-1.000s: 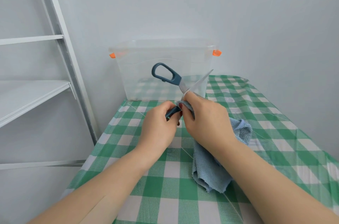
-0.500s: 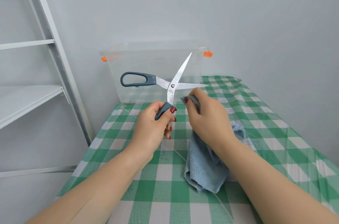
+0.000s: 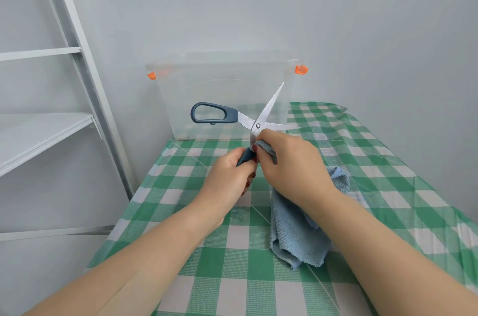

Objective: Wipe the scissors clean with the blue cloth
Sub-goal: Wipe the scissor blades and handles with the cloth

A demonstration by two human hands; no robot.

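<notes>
The scissors (image 3: 254, 123) have dark blue handles and steel blades spread wide in an X above the table. My left hand (image 3: 229, 173) grips the lower handle, most of which is hidden in the fist. The other handle loop sticks out to the left, free. My right hand (image 3: 292, 164) pinches a fold of the blue cloth (image 3: 297, 233) against the blade shank just below the pivot. The rest of the cloth hangs down from that hand onto the table.
A clear plastic storage box (image 3: 222, 98) with orange clips stands at the back of the green-checked table (image 3: 232, 264), just behind the scissors. A white metal shelf frame (image 3: 85, 77) stands to the left. Grey walls close the back and right.
The scissors opened from nearly closed to a wide X. My right hand with the cloth moved from beside the right blade to the shank below the pivot.
</notes>
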